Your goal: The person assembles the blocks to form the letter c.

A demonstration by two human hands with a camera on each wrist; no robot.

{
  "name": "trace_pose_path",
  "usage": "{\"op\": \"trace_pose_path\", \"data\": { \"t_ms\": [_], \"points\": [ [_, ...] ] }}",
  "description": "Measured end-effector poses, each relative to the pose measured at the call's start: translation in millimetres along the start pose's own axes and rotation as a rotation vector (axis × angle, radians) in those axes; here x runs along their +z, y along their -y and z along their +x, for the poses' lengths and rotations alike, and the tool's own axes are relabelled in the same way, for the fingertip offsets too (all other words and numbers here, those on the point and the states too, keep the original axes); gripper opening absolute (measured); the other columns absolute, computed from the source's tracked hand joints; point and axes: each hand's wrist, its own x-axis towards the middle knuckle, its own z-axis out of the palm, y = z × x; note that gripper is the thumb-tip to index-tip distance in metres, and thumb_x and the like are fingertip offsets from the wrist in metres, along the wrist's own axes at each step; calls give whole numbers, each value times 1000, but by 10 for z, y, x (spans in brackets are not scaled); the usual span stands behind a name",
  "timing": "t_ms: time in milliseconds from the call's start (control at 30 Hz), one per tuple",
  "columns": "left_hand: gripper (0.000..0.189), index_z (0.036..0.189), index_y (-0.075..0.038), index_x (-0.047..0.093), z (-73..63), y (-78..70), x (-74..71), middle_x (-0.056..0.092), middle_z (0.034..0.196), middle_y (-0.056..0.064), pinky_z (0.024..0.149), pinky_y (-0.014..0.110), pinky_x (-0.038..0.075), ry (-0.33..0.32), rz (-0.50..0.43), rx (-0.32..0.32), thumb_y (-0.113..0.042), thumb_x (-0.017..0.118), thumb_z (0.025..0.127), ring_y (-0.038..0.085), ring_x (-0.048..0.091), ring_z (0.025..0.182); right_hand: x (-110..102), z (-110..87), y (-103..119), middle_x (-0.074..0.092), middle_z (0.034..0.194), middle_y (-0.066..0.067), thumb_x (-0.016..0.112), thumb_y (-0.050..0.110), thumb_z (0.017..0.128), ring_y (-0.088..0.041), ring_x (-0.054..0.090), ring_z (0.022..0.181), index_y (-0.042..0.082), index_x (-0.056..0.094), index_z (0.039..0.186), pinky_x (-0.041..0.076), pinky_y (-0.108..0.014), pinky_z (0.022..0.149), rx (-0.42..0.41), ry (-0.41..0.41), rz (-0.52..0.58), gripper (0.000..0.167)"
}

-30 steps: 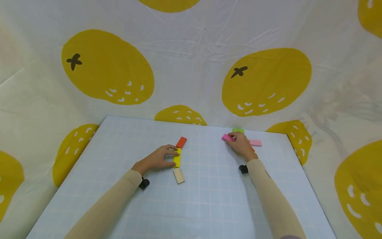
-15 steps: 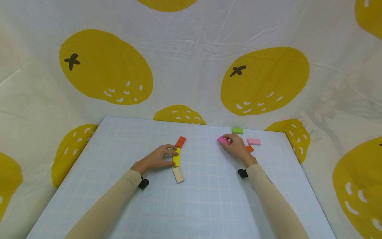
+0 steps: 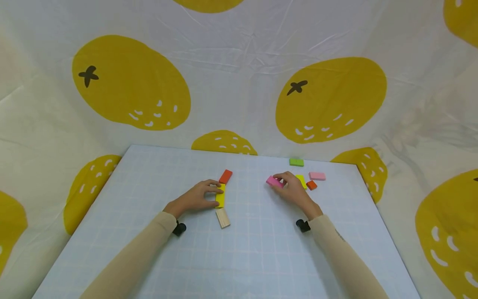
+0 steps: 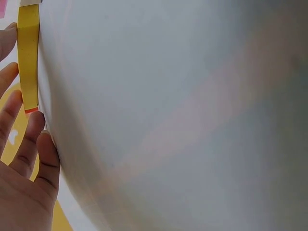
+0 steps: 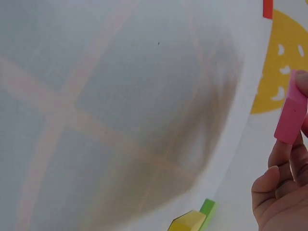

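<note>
In the head view my left hand (image 3: 198, 196) touches a yellow block (image 3: 220, 196) lying flat, thumb towards its near end and fingertips towards its far end. The left wrist view has the fingers (image 4: 8, 115) spread loosely beside that yellow block (image 4: 29, 57). A red-orange block (image 3: 225, 176) adjoins its far end, and a plain wooden block (image 3: 223, 218) its near end, turned at an angle. To the right, my right hand (image 3: 294, 192) pinches a magenta-pink block (image 3: 274, 182). This pink block (image 5: 292, 113) sits between thumb and fingers, apparently raised above the table.
Beyond my right hand lie a green block (image 3: 296, 162), a light pink block (image 3: 317, 176), a small orange block (image 3: 311, 185) and another yellow block (image 3: 301, 181). The pale checked table (image 3: 239, 261) ends at a fruit-patterned cloth (image 3: 231, 83).
My right hand has moved left and nearer with the pink block, uncovering the green, orange and second yellow blocks. The left hand has stayed at its yellow block.
</note>
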Motion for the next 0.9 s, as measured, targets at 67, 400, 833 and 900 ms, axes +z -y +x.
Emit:
{"op": "trace_pose_path", "data": {
  "t_ms": [67,400,833,900],
  "points": [
    [45,134,-22,70,0,-2,-4,53,150,3,118,57,39,1,-2,0,-35,79,91,32,46,141,13,-29,27,65,114,-9,78,26,93,-23,57,99,9,69,131,54,-28,80,-19,-5,5,42],
    [45,134,-21,70,10,11,4,53,150,4,118,56,39,4,-11,5,-34,79,91,32,46,141,62,-189,134,66,116,-6,78,27,93,-21,57,99,12,69,131,55,-23,80,-35,-20,56,42],
    [46,134,-22,70,4,3,-1,53,150,4,118,58,39,4,-4,-3,-37,78,91,33,45,140,281,-483,296,68,115,-3,82,26,89,-17,58,96,12,72,125,56,-24,78,-84,-32,101,40],
    [46,134,-22,70,6,6,-1,53,150,4,118,58,39,6,-8,-2,-37,78,92,33,45,141,313,-528,334,67,114,-2,82,24,89,-17,57,96,12,72,124,56,-25,78,-93,-22,118,39]
  ]
}}
